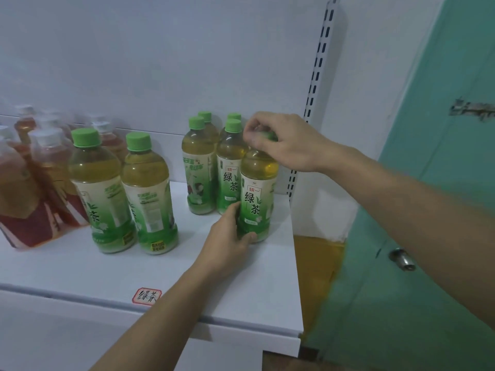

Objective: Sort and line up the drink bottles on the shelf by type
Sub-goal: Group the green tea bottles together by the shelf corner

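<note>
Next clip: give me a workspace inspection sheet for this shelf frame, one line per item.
Surface: white shelf, handwritten label sticker on its front edge.
Job's things: held green tea bottle upright near the right end; four more green tea bottles behind it; two green tea bottles apart at centre-left; red tea bottles at left, blurred.
Clutter: nothing seen.
Hands: left hand grips the held bottle's base; right hand grips its cap.
Cables: nothing seen.
Surroundings: slotted upright rail, green door with knob.
</note>
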{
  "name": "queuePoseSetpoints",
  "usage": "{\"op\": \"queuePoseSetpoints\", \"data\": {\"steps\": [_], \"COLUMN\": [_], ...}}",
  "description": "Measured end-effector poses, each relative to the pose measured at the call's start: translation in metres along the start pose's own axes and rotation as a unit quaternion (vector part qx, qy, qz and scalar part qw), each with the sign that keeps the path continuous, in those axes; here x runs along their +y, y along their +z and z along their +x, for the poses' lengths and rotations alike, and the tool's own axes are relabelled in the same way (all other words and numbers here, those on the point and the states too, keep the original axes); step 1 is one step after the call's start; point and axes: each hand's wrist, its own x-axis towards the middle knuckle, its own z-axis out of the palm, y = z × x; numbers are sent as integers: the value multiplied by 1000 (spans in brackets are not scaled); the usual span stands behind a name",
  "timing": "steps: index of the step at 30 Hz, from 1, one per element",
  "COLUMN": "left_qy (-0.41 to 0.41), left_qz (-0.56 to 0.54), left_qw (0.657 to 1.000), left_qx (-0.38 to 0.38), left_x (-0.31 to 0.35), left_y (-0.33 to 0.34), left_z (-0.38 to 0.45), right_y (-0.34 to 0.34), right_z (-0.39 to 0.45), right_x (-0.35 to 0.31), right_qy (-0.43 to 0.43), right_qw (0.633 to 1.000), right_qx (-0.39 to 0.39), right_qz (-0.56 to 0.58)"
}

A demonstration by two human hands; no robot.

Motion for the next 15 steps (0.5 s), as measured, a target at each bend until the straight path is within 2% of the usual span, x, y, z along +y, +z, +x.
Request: {"op": "queuePoseSetpoints", "data": {"steps": [2, 4, 6, 8, 11, 13, 15], "left_qy": [3, 8, 8, 7, 10, 4, 7], "left_qz": [12, 23, 33, 31, 39, 86, 113], "left_qw": [1000, 1000, 999, 999, 999, 996, 993], "left_qx": [-1, -1, -1, -7, -14, 5, 17], "left_x": [-1, -3, -4, -1, 4, 5, 5], "left_y": [0, 1, 1, 0, -10, -27, -48], "left_z": [1, 3, 3, 2, -8, -25, -45], "right_y": [9, 24, 44, 60, 65, 67, 72], "right_z": [-6, -14, -28, -46, -63, -63, -60], "right_x": [7, 18, 21, 11, -23, -48, -69], "right_qy": [112, 208, 236, 202, 72, -3, -18], "right_qw": [978, 914, 874, 864, 878, 897, 914], "right_qx": [111, 253, 339, 395, 428, 396, 331], "right_qz": [140, 240, 258, 236, 203, 197, 233]}}
